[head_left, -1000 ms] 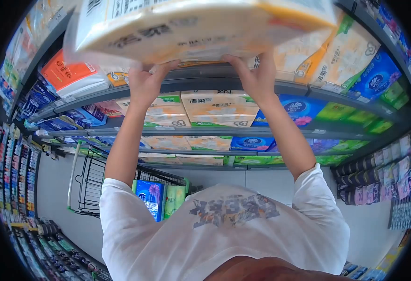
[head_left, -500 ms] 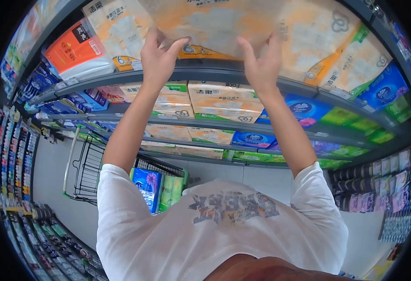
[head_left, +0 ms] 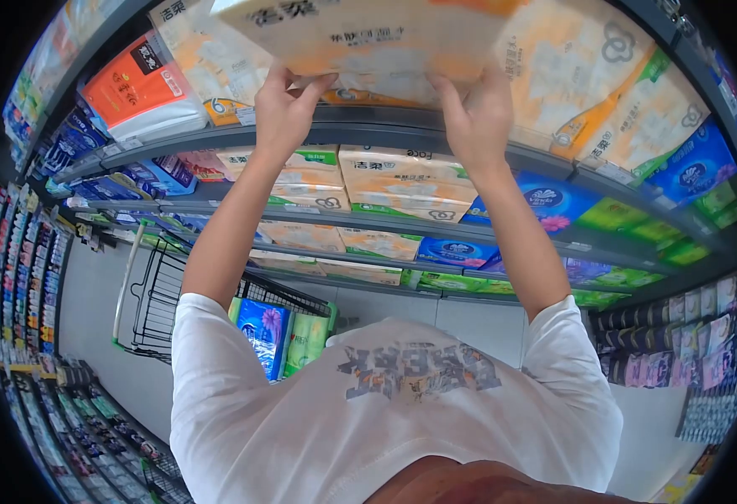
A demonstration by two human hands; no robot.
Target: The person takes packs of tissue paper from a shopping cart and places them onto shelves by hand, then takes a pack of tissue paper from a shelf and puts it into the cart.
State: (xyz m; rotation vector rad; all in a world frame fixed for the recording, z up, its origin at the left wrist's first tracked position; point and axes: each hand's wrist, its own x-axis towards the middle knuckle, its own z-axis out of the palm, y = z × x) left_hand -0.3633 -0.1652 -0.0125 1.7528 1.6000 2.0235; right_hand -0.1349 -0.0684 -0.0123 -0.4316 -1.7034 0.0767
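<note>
A pale orange and cream tissue pack (head_left: 368,42) is held at the top shelf, with its upper part cut off by the frame. My left hand (head_left: 289,105) grips its lower left edge, thumb in front and the other fingers partly hidden. At the lower right edge, my right hand (head_left: 476,113) holds the same pack. Similar packs stand on both sides, one on the left (head_left: 217,59) and one on the right (head_left: 566,76).
The shelf edge (head_left: 368,134) runs below my hands. Lower shelves carry cream packs (head_left: 406,185) and blue packs (head_left: 545,200). A wire cart (head_left: 154,302) at left holds a blue pack (head_left: 261,332) and a green pack (head_left: 307,340). Hanging goods (head_left: 688,336) are at right.
The held pack has moved away from me, into the row between its neighbours, and its front has tilted. My hands have shifted slightly apart and stay on it.
</note>
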